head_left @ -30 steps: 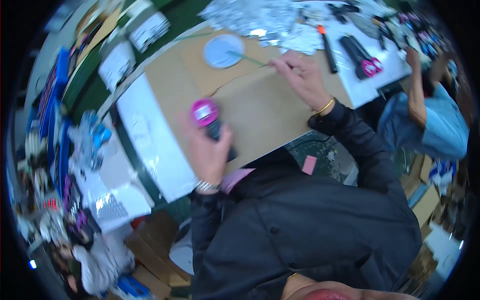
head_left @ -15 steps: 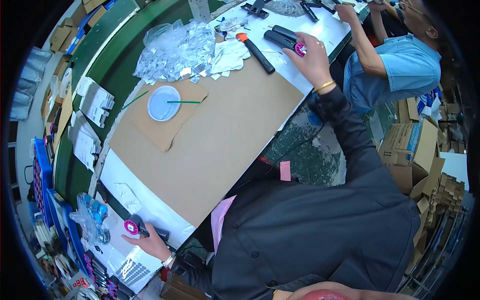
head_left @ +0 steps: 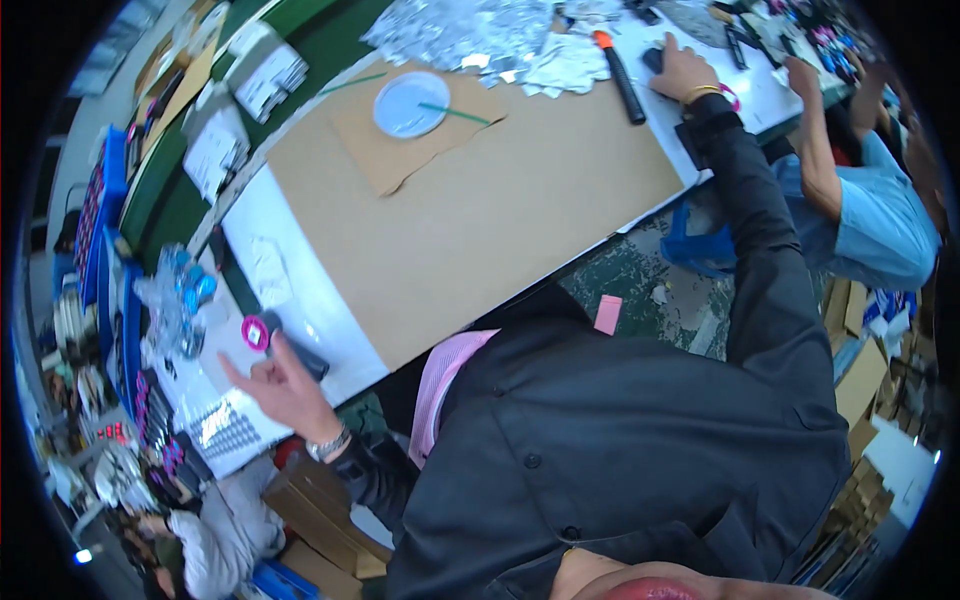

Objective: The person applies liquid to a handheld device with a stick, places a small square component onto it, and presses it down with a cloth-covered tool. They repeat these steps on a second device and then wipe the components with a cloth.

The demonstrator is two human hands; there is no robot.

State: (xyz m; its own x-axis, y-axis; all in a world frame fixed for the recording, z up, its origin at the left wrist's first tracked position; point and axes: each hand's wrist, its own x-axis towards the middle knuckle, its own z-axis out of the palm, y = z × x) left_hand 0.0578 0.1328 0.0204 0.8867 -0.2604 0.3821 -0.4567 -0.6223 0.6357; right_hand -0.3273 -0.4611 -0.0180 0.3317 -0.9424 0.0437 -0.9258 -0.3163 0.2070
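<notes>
At the lower left, my left hand [head_left: 288, 392] has its fingers spread, one finger lying against a dark cylindrical device [head_left: 303, 358] with a pink ring end [head_left: 256, 333]. That device rests on the white tabletop. My right hand [head_left: 686, 74] reaches out to the far right over a similar black device [head_left: 652, 60]. Thumb and fingers close about its black end, while a pink ring [head_left: 730, 97] shows beyond my wrist. My own hand hides most of the body. Left of it lies a black-handled tool with an orange tip [head_left: 622, 80].
A brown cardboard sheet [head_left: 480, 200] covers the table's middle, bearing a white round dish [head_left: 411, 104] and a green stick [head_left: 455, 113]. Silvery plastic film [head_left: 460, 35] is heaped behind. Bagged blue parts [head_left: 190, 290] lie left. A co-worker in blue [head_left: 885, 220] sits at right.
The view has shifted, so the table sits higher. My right hand has slid left along the black device toward its dark end. My left hand's fingers have spread beside its device.
</notes>
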